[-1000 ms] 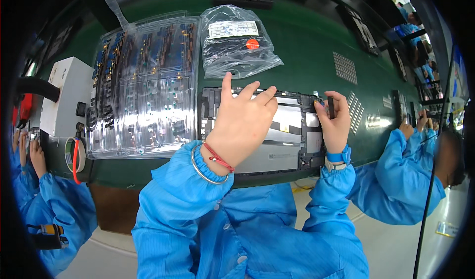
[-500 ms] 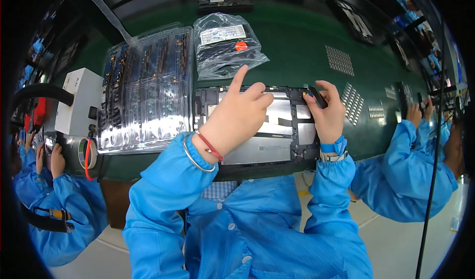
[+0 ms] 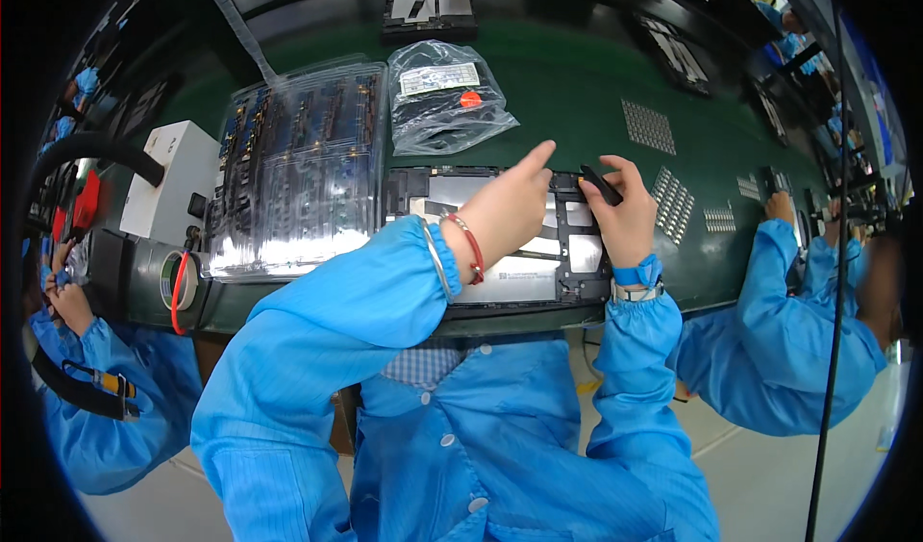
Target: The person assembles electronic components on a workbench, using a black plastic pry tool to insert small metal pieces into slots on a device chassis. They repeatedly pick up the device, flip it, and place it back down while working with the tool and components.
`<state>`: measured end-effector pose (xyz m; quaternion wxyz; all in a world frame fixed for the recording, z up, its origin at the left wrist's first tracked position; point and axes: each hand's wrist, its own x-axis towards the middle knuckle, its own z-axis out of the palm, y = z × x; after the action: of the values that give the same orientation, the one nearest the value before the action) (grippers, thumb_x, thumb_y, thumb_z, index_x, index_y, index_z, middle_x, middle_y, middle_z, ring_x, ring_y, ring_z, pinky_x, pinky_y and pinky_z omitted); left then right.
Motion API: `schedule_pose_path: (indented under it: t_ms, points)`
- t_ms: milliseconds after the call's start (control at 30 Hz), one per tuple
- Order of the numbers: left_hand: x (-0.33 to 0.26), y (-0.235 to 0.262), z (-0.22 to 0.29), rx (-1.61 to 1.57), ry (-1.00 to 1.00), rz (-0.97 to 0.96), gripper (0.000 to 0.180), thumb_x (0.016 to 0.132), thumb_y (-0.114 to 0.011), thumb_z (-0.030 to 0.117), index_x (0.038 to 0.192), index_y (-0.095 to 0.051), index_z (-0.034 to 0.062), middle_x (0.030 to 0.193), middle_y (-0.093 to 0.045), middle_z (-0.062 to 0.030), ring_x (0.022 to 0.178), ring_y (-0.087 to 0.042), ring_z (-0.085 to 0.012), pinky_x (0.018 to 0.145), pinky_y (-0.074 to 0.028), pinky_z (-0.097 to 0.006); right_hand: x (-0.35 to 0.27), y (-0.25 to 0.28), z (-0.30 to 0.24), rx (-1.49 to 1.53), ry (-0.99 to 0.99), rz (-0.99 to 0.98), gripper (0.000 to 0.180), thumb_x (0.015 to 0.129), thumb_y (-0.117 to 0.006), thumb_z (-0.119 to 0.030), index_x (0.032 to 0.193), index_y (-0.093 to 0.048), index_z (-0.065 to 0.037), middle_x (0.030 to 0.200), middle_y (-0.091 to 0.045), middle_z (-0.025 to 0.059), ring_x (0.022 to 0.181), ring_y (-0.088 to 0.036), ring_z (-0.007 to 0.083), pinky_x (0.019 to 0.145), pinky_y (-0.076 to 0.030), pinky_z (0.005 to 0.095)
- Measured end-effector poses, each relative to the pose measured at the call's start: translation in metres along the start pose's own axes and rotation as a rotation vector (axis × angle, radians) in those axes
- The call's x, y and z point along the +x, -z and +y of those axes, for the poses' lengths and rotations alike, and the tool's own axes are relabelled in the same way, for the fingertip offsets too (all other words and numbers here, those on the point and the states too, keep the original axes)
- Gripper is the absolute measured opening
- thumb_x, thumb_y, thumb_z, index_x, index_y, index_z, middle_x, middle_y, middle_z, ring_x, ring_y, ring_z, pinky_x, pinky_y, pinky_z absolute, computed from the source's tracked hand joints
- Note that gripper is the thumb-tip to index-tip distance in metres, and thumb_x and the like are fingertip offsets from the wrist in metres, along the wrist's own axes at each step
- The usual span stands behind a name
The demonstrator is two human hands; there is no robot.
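Observation:
An opened tablet-like device point(image 3: 524, 290), with silver panels and a black frame, lies flat at the near edge of the green table. Over its upper middle hovers or rests my left hand point(image 3: 507, 205), index finger stretched toward the upper right and the other fingers curled. I see nothing held in it, though its underside is hidden. At the device's right upper corner, my right hand point(image 3: 630, 217) pinches a small black stick-like piece point(image 3: 604, 186) between thumb and fingers. A blue band and a watch circle that wrist.
Clear trays point(image 3: 298, 176) of circuit boards stand at left, beside a white box point(image 3: 169, 181) and a tape roll point(image 3: 179, 280). A plastic bag point(image 3: 447, 119) lies behind the device. Sheets of small metal parts point(image 3: 672, 205) lie at right. Co-workers sit on both sides.
My left hand has moved right across the device, its index finger turning toward the right. My right hand keeps the black piece, now tilted differently near the corner. The view has shifted slightly.

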<state>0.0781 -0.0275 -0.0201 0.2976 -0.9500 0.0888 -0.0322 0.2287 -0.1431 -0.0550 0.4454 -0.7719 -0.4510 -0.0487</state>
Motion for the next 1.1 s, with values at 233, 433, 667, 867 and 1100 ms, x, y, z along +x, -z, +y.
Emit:
schedule_pose_path:
  t_ms: [233, 433, 667, 867, 1100]
  points:
    - [-0.009, 0.009, -0.004, -0.1, 0.036, 0.035, 0.024, 0.077, -0.054, 0.015, 0.094, -0.07, 0.0127, 0.118, -0.058, -0.0001, 0.123, -0.041, -0.0189, 0.111, -0.012, -0.047, 0.021, 0.016, -0.043, 0.201, 0.062, -0.011, 0.027, 0.078, -0.058, 0.0, 0.105, -0.057, -0.003, 0.08, -0.061, 0.009, 0.065, -0.059, 0.0173, 0.058, -0.046, 0.0261]
    - [-0.092, 0.046, 0.005, -0.828, 0.463, 0.299, 0.034, 0.075, -0.053, 0.003, 0.107, -0.061, 0.0058, 0.118, -0.056, -0.0087, 0.119, -0.045, -0.0239, 0.104, -0.026, -0.045, 0.029, 0.021, -0.066, 0.06, 0.311, -0.262, 0.046, 0.065, -0.048, 0.013, 0.106, -0.06, -0.006, 0.098, -0.056, 0.0107, 0.076, -0.06, 0.0222, 0.068, -0.048, 0.0283]
    - [-0.141, 0.045, 0.096, -2.599, 0.538, 0.419, 0.037, 0.086, -0.043, 0.002, 0.123, -0.047, -0.0006, 0.12, -0.054, -0.0147, 0.107, -0.053, -0.0227, 0.094, -0.041, -0.035, 0.021, -0.018, -0.059, -0.203, 0.383, -0.507, 0.045, 0.066, -0.051, 0.006, 0.107, -0.062, -0.011, 0.107, -0.058, 0.0041, 0.078, -0.061, 0.022, 0.07, -0.051, 0.0306]
    - [-0.129, 0.037, 0.118, -3.293, 0.717, 0.315, 0.048, 0.09, -0.042, 0.009, 0.136, -0.03, 0.0024, 0.136, -0.038, -0.0138, 0.12, -0.043, -0.0218, 0.097, -0.037, -0.035, 0.016, -0.022, -0.056, -0.244, 0.343, -0.526, 0.039, 0.069, -0.055, -0.002, 0.105, -0.063, -0.013, 0.107, -0.059, -0.0002, 0.079, -0.063, 0.0226, 0.068, -0.052, 0.0322]
    - [-0.121, 0.029, 0.118, -3.351, 0.755, 0.383, 0.047, 0.091, -0.041, 0.012, 0.136, -0.03, 0.0014, 0.14, -0.033, -0.0142, 0.127, -0.036, -0.0228, 0.1, -0.034, -0.038, 0.02, -0.032, -0.058, -0.393, 0.52, -0.488, 0.03, 0.067, -0.061, -0.006, 0.097, -0.063, -0.012, 0.098, -0.059, 0.0007, 0.075, -0.062, 0.0228, 0.064, -0.051, 0.0336]
